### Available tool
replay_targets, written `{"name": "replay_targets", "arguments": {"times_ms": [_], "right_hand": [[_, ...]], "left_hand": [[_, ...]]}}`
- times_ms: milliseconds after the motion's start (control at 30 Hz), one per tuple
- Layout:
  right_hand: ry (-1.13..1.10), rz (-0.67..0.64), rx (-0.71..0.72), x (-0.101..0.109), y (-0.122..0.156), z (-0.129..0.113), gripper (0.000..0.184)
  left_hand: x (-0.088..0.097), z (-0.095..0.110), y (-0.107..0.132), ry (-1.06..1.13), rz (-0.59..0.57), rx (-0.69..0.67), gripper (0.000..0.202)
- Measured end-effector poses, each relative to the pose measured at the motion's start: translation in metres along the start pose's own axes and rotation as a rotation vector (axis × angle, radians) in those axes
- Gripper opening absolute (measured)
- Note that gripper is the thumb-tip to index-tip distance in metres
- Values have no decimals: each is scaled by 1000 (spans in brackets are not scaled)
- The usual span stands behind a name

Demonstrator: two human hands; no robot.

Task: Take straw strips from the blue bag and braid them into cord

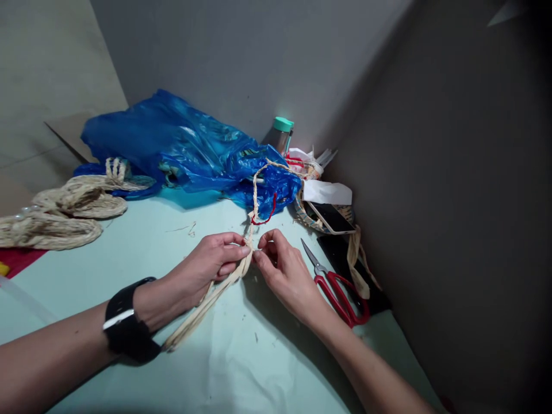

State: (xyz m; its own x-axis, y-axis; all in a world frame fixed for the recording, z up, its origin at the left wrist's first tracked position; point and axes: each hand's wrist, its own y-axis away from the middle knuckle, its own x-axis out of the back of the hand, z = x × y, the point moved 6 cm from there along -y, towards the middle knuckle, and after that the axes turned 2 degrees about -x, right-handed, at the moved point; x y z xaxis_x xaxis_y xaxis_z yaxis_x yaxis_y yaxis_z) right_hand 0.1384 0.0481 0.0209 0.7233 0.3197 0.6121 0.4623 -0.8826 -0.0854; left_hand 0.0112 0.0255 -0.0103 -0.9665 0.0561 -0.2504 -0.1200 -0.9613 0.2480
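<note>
A pale braided straw cord (255, 190) runs from the basket area over the blue bag down to my hands, with a red string (271, 215) tied around it. Below the braid its loose strands (207, 307) trail toward my left forearm. My left hand (215, 256) pinches the cord where braid and strands meet. Just to the right, my right hand (280, 267) has its thumb and fingertips closed at the same spot, on what looks like a strand. The fingertips partly hide that strand. Red-handled scissors (340, 293) lie to the right of my right hand.
A large blue plastic bag (172, 138) lies along the wall. Woven straw slippers (56, 224) are at the left. A bottle with a green lid (280, 132) stands behind a small basket (308, 215) bearing a phone (332, 217). The wall closes off the right side.
</note>
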Motion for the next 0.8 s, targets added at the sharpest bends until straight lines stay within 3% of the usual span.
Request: {"name": "replay_targets", "arguments": {"times_ms": [133, 200, 267, 433, 667, 800], "right_hand": [[243, 192, 169, 7, 9, -22, 25], [343, 228, 217, 4, 15, -30, 33], [423, 168, 216, -6, 17, -31, 32], [458, 9, 151, -20, 17, -20, 5], [433, -64, 72, -24, 18, -15, 13], [219, -158, 37, -19, 18, -12, 11]], "left_hand": [[3, -2, -1, -41, 52, -36, 14], [3, -3, -1, -35, 64, -45, 16], [3, -4, -2, -21, 76, -47, 17], [4, -4, -2, -38, 95, -48, 16], [5, -4, -2, -25, 93, -42, 15], [2, -2, -1, -11, 48, -38, 13]]}}
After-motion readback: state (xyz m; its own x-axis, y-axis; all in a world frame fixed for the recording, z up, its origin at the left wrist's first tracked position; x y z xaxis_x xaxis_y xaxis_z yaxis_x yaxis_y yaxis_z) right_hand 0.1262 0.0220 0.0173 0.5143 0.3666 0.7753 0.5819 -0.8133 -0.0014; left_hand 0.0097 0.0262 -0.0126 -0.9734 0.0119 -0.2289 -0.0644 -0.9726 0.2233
